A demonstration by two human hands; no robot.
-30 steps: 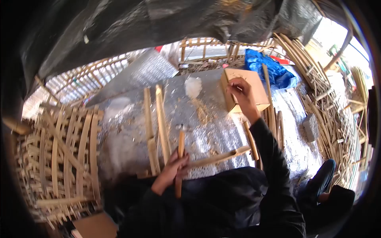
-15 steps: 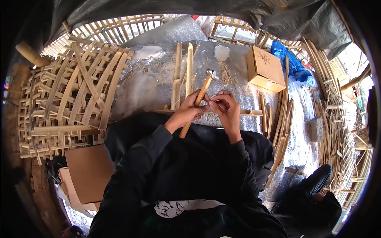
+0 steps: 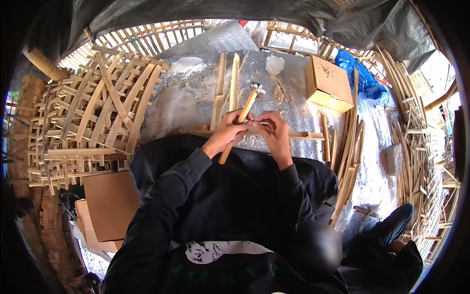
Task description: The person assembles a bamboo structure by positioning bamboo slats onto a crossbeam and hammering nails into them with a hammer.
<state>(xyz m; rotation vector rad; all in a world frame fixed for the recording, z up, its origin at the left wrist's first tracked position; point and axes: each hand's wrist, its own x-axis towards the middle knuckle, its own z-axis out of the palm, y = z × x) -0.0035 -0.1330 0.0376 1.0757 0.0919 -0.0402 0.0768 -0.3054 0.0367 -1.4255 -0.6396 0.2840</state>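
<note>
My left hand (image 3: 226, 134) is wrapped round the wooden handle of a hammer (image 3: 248, 103), whose metal head points up and away from me. Close beside it, my right hand (image 3: 275, 133) is closed in a pinch, its fingertips meeting those of the left. Whatever sits between the fingertips is too small to make out. Beneath both hands a split bamboo piece (image 3: 306, 135) lies crosswise, with a grey stone block (image 3: 255, 143) just below it. Two bamboo strips, a darker one (image 3: 219, 93) and a paler one (image 3: 234, 81), lie lengthwise beyond my hands.
A woven bamboo panel (image 3: 105, 105) lies at the left, above a brown cardboard sheet (image 3: 111, 206). At the right are a cardboard box (image 3: 329, 83), a blue tarp (image 3: 360, 73), long bamboo strips (image 3: 346, 147) and a grey block (image 3: 393, 159). Another person's leg (image 3: 391, 225) shows at lower right.
My right hand has moved slightly left, bringing its fingertips against the left hand's. The hammer has shifted a little left in view, still in my left hand.
</note>
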